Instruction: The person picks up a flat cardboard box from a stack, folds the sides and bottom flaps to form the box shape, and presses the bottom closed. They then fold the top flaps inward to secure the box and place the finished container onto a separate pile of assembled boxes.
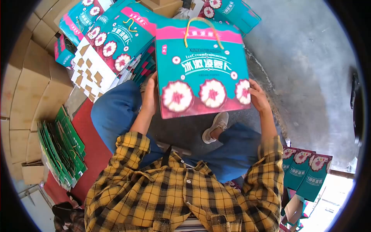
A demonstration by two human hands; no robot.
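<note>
A teal and pink printed gift box (208, 73) with a gold cord handle (187, 33) is held up in front of me, its printed face toward me. My left hand (150, 94) presses against the box's left side, its fingers partly hidden behind the edge. On the opposite side, my right hand (258, 96) grips the lower right edge, with the thumb on the front face. Just left of the box lies a stack of flat teal cartons (119, 36), several layers deep, one with a gold cord showing.
Brown cardboard boxes (23, 81) are piled along the left. Flat green cartons with cords (63, 149) stand on a red surface (91, 135). More teal boxes (309, 172) stand at the lower right, and others (237, 17) lie at the top. Grey floor (309, 77) stretches to the right.
</note>
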